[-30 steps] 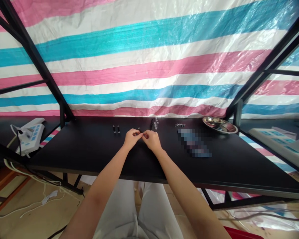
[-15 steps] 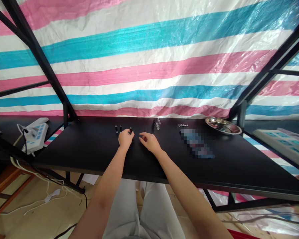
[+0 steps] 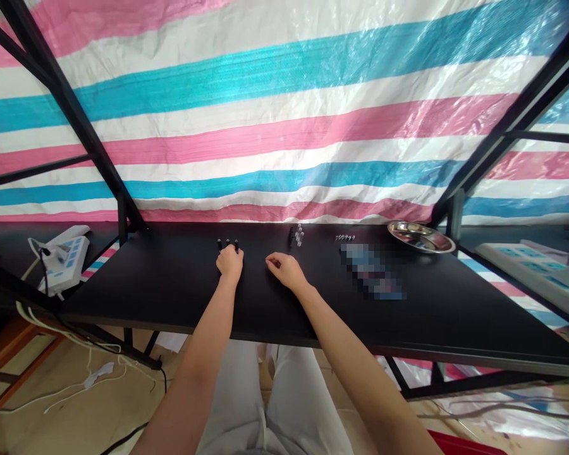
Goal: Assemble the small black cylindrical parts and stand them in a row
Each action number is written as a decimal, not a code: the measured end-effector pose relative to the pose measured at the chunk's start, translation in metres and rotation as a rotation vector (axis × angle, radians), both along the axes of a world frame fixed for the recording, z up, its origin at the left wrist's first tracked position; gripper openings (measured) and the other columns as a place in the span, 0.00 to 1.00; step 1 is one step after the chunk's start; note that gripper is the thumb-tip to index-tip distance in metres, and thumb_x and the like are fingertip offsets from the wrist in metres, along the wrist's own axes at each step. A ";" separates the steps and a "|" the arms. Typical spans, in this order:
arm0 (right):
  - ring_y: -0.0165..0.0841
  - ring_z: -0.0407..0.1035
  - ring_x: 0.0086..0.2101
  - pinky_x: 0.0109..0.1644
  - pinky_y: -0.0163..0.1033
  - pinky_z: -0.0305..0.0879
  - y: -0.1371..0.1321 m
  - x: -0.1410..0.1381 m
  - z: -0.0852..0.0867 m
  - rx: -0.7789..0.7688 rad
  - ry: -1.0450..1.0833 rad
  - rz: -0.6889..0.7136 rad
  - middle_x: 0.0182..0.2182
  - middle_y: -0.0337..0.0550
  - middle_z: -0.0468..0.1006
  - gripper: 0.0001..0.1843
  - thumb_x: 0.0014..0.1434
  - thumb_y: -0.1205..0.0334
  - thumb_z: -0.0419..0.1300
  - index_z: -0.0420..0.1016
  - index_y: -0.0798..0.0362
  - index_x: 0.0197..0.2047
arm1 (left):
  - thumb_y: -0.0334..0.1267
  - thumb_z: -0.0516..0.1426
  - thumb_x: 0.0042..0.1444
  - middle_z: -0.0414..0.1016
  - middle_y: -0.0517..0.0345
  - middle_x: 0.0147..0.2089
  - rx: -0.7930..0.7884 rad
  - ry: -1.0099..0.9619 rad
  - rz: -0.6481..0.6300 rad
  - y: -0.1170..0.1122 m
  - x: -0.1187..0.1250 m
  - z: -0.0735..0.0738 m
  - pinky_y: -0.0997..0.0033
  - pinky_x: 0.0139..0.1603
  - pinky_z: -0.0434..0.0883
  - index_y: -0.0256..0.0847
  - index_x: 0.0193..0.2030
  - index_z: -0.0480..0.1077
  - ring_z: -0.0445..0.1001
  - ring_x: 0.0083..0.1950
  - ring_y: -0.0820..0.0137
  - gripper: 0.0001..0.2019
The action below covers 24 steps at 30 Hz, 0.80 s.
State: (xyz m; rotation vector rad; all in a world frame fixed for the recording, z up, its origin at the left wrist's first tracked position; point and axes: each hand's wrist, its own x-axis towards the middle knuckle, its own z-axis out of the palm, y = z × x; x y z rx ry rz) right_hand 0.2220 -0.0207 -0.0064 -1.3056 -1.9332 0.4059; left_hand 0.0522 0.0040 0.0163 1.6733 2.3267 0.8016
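My left hand (image 3: 230, 261) is closed around the lower end of a small black tube (image 3: 236, 245), which stands upright with a light top. Just left of that tube are two more like it, one black tube (image 3: 219, 244) at the hand's left edge and another black tube (image 3: 227, 242) partly hidden behind the knuckles. My right hand (image 3: 286, 270) rests low over the table, thumb and fingertips brought together, with nothing visible in them. Beyond it lie several small black pieces (image 3: 291, 237) beside a cluster of clear pieces (image 3: 299, 235).
Right of centre on the black table (image 3: 171, 278) is a row of small shiny spiral pieces (image 3: 345, 238), above a blurred-out flat item (image 3: 372, 272). A round metal tray (image 3: 422, 238) sits at the back right. Black frame posts and a striped sheet (image 3: 284, 148) bound the back.
My left hand has moved left with the black tube, bringing it beside the other two. My right hand has stayed nearly in place, its thumb and fingers closing together.
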 end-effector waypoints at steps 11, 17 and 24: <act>0.34 0.68 0.30 0.34 0.37 0.56 0.008 0.029 0.001 -0.059 -0.048 -0.557 0.27 0.44 0.76 0.09 0.54 0.62 0.52 0.73 0.52 0.30 | 0.40 0.53 0.54 0.75 0.41 0.39 -0.052 0.007 -0.010 -0.002 -0.002 0.003 0.61 0.39 0.67 0.39 0.39 0.74 0.74 0.41 0.55 0.12; 0.37 0.67 0.34 0.36 0.39 0.57 0.021 0.049 -0.015 -0.076 -0.078 -0.689 0.32 0.47 0.75 0.10 0.51 0.65 0.53 0.75 0.54 0.32 | 0.42 0.52 0.54 0.76 0.43 0.37 -0.050 0.033 -0.039 -0.013 0.000 0.006 0.63 0.38 0.66 0.39 0.34 0.75 0.74 0.39 0.57 0.12; 0.39 0.66 0.37 0.40 0.42 0.57 0.036 0.054 -0.024 -0.082 -0.067 -0.712 0.34 0.49 0.74 0.11 0.50 0.61 0.55 0.75 0.55 0.35 | 0.43 0.50 0.57 0.74 0.53 0.31 0.093 0.101 -0.515 -0.023 0.040 -0.011 0.69 0.39 0.66 0.42 0.38 0.71 0.72 0.36 0.65 0.11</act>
